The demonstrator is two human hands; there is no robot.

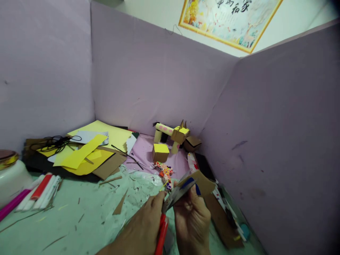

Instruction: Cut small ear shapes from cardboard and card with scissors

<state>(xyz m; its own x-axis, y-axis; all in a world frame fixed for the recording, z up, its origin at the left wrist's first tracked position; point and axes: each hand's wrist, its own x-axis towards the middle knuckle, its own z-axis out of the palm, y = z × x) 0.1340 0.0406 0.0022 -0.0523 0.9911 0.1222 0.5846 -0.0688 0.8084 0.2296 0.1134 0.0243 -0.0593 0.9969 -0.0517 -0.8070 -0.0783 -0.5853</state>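
Observation:
My left hand (148, 219) is closed on a pair of scissors (162, 226) with red handles. The blades are apart and point up and to the right, around a small dark blue piece (188, 183) that looks like paper or card. My right hand (192, 216) pinches this blue piece between thumb and fingers, close to the blade tips. Just beyond the hands lies a flower-patterned scrap (165, 170). Brown cardboard (207, 184) shows behind the right fingers; whether they touch it I cannot tell.
A yellow-topped cardboard box (160, 154) and a paper animal figure (180, 134) stand at the back. Yellow sheets (92, 156) with black cord (54, 142) are piled left, near several rolled tubes (42, 187) and a white container (12, 180). Purple panels (159, 78) enclose the table.

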